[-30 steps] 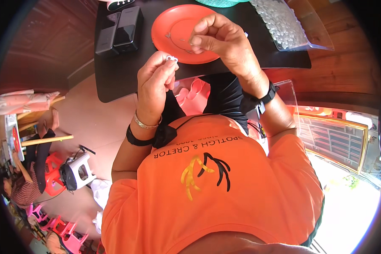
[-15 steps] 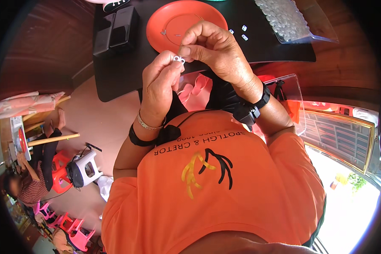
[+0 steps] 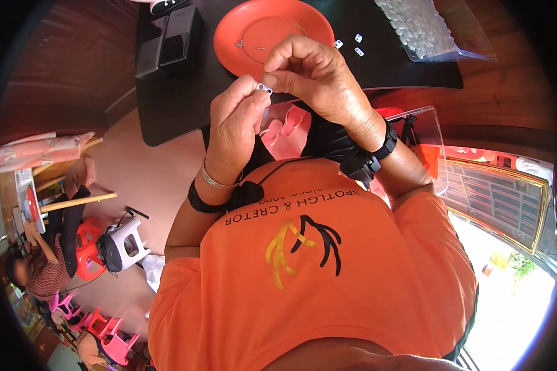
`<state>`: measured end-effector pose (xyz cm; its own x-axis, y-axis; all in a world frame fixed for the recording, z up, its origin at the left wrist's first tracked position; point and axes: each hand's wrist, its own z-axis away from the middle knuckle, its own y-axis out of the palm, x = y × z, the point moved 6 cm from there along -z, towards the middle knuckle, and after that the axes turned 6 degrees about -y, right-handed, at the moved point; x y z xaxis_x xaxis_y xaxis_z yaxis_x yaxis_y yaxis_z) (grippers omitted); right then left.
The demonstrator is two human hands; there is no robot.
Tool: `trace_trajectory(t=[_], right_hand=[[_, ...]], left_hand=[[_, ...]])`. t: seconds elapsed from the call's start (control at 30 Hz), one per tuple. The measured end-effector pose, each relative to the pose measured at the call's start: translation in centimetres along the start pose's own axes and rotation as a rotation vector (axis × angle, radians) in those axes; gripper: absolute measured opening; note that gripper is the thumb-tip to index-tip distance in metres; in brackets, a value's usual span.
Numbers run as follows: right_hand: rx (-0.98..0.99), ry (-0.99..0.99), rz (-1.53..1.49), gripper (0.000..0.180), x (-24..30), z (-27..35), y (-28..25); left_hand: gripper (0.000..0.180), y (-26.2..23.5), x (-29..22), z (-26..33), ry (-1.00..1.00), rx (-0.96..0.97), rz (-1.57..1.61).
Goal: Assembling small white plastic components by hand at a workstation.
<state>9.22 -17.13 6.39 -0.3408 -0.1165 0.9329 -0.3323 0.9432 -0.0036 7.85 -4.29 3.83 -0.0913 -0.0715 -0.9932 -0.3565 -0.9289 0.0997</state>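
Above the black table (image 3: 179,105), I see my left hand (image 3: 232,133) pinching a small white bead (image 3: 265,88) at its fingertips, raised close for sight; my right hand (image 3: 315,77) meets it, fingers closed narrowly, likely steadying something fine, while the orange plate (image 3: 229,43) waits beyond

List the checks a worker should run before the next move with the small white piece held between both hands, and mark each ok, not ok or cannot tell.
1. Small white piece pinched by the left hand: ok.
2. Right hand meets the piece at its fingertips: ok.
3. Whether anything thin, such as a thread or pin, is in the right hand: cannot tell.
4. Orange plate within reach on the black mat: ok.
5. Spare white pieces lying loose on the mat beside the plate: ok.
6. Clear bag of pieces on the table, open or sealed: cannot tell.
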Motion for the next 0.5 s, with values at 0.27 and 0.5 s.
trace_trajectory(t=[0.27,0.5], right_hand=[[-0.024,-0.054,0.148,0.009,0.3,0.7,0.5],[-0.016,-0.010,0.089,0.006,-0.5,0.3,0.7]], left_hand=[[0.016,0.1,0.7,0.1,0.049,-0.039,0.026],[0.017,-0.8,1.3,-0.1,-0.025,-0.065,0.045]])
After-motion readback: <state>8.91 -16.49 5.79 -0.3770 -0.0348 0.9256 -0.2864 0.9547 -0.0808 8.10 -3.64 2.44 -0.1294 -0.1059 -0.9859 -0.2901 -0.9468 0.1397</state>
